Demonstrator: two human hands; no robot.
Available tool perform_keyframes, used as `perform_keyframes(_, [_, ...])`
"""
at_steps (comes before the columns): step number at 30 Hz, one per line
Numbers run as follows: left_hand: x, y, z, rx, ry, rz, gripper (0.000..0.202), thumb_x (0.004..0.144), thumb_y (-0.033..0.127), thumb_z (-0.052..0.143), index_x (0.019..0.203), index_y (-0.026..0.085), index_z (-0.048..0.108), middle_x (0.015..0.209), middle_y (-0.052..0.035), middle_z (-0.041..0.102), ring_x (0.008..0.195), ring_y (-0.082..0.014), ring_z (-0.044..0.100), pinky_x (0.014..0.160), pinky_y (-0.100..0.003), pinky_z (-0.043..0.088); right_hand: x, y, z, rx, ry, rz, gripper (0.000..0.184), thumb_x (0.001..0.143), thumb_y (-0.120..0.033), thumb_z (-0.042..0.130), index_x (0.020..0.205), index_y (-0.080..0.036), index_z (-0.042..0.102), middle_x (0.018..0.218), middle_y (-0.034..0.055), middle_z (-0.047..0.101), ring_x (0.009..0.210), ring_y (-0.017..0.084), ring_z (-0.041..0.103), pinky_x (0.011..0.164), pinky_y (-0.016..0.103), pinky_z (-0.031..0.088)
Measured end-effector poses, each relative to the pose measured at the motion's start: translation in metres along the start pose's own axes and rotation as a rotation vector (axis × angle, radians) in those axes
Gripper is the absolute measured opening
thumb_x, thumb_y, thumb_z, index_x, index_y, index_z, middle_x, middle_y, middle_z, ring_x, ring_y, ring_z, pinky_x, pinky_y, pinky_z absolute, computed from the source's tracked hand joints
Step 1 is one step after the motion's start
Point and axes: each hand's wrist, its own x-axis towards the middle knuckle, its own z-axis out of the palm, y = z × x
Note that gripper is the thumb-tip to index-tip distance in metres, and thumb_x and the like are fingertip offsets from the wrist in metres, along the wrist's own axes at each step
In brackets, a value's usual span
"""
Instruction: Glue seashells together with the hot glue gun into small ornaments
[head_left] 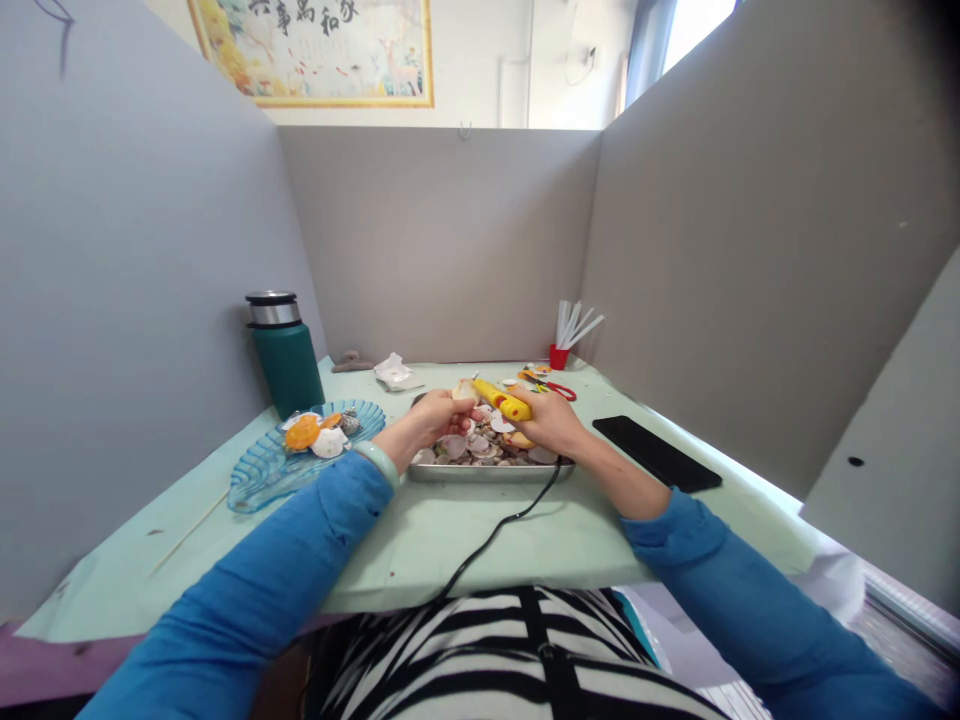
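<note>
Between the fingers of my left hand (441, 417) is a pale seashell (465, 391), held up over a metal tray (487, 474). My right hand (551, 418) grips a yellow hot glue gun (504, 399), its tip pointing left and close to the shell; whether they touch I cannot tell. A black cord (499, 525) runs from the gun toward the table's near edge. Many loose shells (480, 445) fill the tray below both hands.
Left stand a green bottle (285, 355) and a blue glass dish (259, 480) holding orange and white shells (315, 435). At the back right are red-handled scissors (559, 391) and a red cup (559, 357) of white sticks. A black phone-like slab (656, 452) lies right; grey partitions (442, 240) surround the table.
</note>
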Motion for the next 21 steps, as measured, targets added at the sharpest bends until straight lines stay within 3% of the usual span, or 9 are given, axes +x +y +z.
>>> perform_keyframes(21, [0.0026, -0.0020, -0.0036, 0.028, 0.002, -0.016, 0.016, 0.079, 0.021, 0.056, 0.084, 0.006, 0.059, 0.071, -0.0098, 0.066, 0.042, -0.0073, 0.051, 0.043, -0.020, 0.043, -0.0001, 0.0000, -0.0011, 0.036, 0.011, -0.011, 0.022, 0.074, -0.035, 0.052, 0.089, -0.022, 0.060, 0.075, 0.0022, 0.064, 0.065, 0.014, 0.055, 0.055, 0.020, 0.030])
